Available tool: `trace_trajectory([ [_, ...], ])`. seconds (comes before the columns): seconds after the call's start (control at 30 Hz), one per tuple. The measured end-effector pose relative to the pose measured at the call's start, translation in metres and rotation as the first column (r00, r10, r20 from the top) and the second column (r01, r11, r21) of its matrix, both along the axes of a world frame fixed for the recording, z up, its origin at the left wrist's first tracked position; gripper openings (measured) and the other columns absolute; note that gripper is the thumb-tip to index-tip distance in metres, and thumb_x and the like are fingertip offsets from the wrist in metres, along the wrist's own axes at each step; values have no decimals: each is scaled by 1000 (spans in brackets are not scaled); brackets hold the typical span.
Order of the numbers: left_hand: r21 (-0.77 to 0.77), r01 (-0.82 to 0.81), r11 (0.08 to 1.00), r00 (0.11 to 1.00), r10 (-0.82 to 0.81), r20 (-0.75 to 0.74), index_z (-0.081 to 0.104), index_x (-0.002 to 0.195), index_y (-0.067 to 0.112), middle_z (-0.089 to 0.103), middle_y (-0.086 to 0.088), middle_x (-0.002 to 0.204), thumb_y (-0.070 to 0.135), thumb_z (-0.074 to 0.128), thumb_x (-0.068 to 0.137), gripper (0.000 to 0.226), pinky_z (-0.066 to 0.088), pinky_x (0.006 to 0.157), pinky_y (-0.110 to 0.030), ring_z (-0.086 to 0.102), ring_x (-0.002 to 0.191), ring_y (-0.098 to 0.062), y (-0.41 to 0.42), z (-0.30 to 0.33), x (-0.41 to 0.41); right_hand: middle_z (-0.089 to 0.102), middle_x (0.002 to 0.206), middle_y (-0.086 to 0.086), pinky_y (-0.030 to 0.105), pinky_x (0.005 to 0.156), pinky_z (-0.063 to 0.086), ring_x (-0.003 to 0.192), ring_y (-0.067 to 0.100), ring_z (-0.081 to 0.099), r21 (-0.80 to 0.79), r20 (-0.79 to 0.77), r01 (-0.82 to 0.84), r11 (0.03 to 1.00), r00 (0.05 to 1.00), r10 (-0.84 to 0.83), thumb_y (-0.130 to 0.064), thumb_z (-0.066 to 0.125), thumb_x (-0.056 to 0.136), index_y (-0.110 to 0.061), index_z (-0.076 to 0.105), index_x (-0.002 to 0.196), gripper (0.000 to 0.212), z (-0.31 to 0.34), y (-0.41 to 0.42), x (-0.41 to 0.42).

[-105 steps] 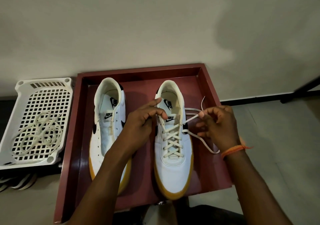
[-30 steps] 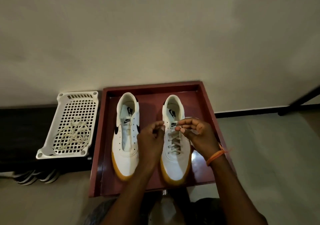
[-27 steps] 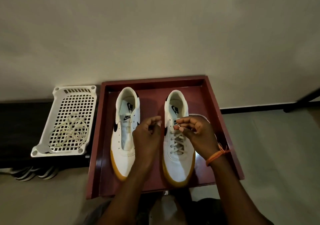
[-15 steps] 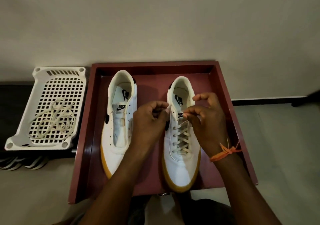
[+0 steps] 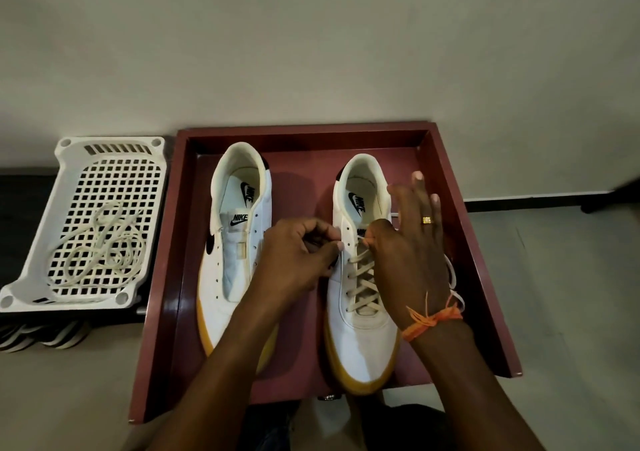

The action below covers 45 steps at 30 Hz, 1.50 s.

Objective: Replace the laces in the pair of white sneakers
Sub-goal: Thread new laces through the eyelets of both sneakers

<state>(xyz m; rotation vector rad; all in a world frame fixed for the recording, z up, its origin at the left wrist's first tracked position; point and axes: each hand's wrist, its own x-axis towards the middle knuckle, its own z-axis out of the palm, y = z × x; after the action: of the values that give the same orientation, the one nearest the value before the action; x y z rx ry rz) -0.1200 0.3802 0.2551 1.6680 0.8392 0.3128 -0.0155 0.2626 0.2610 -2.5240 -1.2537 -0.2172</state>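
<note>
Pinching lace (image 5: 362, 279) at the top eyelets of the right sneaker (image 5: 363, 332): left hand (image 5: 298, 260) curled, thumb and forefinger nipping it at the inner edge; right hand (image 5: 408, 253) nips it with thumb and index, other fingers splayed straight. Left sneaker (image 5: 235, 253) unlaced, beside it in the maroon tray (image 5: 166, 329). Loose laces (image 5: 100, 246) lie in the white basket (image 5: 24, 294), left of the tray.

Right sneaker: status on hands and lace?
Left hand pinching lace at top eyelets. Right hand pinching lace, other fingers splayed. Right sneaker laced most of the way; left sneaker bare. Nothing blocking.
</note>
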Motion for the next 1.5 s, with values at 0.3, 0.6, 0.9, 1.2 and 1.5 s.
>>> trace_trajectory([
  [0.3,-40,48,998,998,-46,47,77,85,14,75,2,72,11,80,81,5,60,60,-33,72,61,-19,4,0,-3,49,138,13,62,116,15,144,40,25,110,-366,-39,993,928,77,-3,78,70,-22,68,66,23,-3,-2,12],
  [0.6,-122,62,991,997,-56,53,79,88,16,76,-5,76,12,81,79,10,59,70,-58,74,69,-26,7,-2,-4,29,139,-13,63,106,33,148,33,12,204,-562,21,979,821,100,-9,79,76,-33,67,74,26,-17,-2,15],
  [0.9,131,85,988,991,-97,89,78,81,17,74,11,73,14,77,83,4,52,64,-16,68,66,-2,7,0,-4,29,143,-16,60,101,40,136,21,38,192,-588,-41,981,795,148,-38,59,85,-43,66,89,10,-17,-6,21],
  [1.2,-338,-404,850,796,509,328,68,89,1,68,-9,74,6,61,94,10,57,55,-27,64,56,-16,24,23,-2,50,130,-26,61,110,24,124,1,49,211,-601,-68,975,777,185,-43,55,83,-50,66,93,16,-3,-19,43],
  [1.5,63,-76,995,996,79,-51,73,67,20,67,9,55,56,75,71,37,53,52,-23,60,47,-3,-7,6,3,52,129,-18,48,104,44,123,5,52,310,-637,-35,950,734,235,-32,65,88,-29,71,95,10,-8,-17,43],
])
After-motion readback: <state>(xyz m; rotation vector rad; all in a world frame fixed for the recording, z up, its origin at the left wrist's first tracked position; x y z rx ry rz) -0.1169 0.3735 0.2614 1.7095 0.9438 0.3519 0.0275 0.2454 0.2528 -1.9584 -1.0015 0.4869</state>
